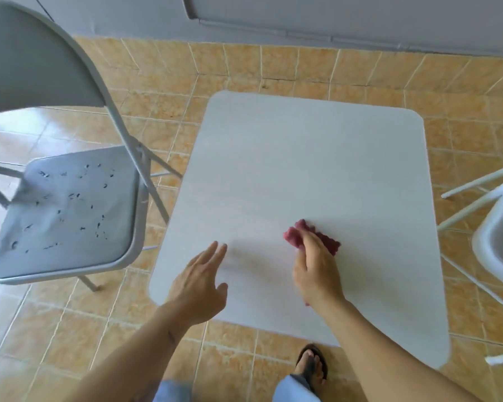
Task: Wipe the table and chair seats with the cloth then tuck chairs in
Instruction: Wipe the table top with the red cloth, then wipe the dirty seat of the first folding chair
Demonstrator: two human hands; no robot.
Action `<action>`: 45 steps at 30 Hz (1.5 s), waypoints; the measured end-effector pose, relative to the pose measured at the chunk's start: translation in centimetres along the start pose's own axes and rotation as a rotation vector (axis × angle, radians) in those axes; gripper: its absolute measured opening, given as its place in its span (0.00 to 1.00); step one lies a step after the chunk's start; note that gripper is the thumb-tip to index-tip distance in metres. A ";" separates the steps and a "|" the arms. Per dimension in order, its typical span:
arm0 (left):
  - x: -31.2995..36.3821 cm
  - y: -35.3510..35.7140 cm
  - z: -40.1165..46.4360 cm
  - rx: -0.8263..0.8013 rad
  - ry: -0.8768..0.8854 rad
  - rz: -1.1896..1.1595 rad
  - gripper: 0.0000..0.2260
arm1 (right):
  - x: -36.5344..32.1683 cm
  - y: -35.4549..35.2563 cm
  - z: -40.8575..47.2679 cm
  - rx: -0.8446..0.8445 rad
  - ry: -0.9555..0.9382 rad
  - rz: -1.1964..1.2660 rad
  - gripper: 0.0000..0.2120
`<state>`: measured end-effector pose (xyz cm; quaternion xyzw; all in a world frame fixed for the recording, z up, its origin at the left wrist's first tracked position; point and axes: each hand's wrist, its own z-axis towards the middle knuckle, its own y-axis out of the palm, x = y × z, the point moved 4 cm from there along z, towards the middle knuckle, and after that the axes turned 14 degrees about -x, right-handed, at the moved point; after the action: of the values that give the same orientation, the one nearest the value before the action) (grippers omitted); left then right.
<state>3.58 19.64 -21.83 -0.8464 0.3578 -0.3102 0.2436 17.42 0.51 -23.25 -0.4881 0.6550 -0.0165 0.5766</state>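
A white square table (317, 158) stands in front of me. My right hand (314, 268) presses a dark red cloth (327, 240) onto its near half, fingers closed over the cloth. My left hand (199, 281) hovers over the table's near left part with flat, spread fingers and holds nothing. A grey folding chair (70, 216) stands to the left, pulled away from the table; its padded seat is worn with several small dark tears. Part of a white chair (497, 239) shows at the right edge, also apart from the table.
The floor (273, 68) is orange-beige tile. A grey wall (302, 15) with a skirting ledge runs along the far side. My sandalled foot (311, 364) stands just under the table's near edge. Tiled floor separates the table from each chair.
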 end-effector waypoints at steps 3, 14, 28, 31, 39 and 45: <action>-4.9 -1.0 -1.4 0.075 0.038 -0.040 0.34 | -4.7 3.1 1.2 0.003 0.162 0.225 0.17; -30.6 -6.7 -8.1 0.348 -0.117 -0.184 0.35 | -23.3 21.9 6.6 0.018 0.106 0.244 0.20; -54.6 -10.9 -6.4 0.260 -0.353 -0.211 0.39 | -31.5 49.0 10.7 -0.537 -0.134 -0.787 0.34; -56.2 -10.5 -5.3 0.196 -0.346 -0.278 0.44 | -31.2 49.9 10.9 -0.570 -0.154 -0.913 0.36; -55.2 -10.6 -4.4 0.148 -0.400 -0.295 0.45 | -29.2 45.6 12.5 -0.419 -0.196 -0.903 0.31; -55.3 -10.7 -4.6 0.154 -0.408 -0.320 0.45 | -24.2 39.0 13.7 -0.105 0.021 -0.705 0.26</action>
<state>-25.28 67.31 -31.23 -0.9161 0.1384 -0.1943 0.3222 0.39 44.30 -32.70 -0.7127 0.4524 -0.1858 0.5028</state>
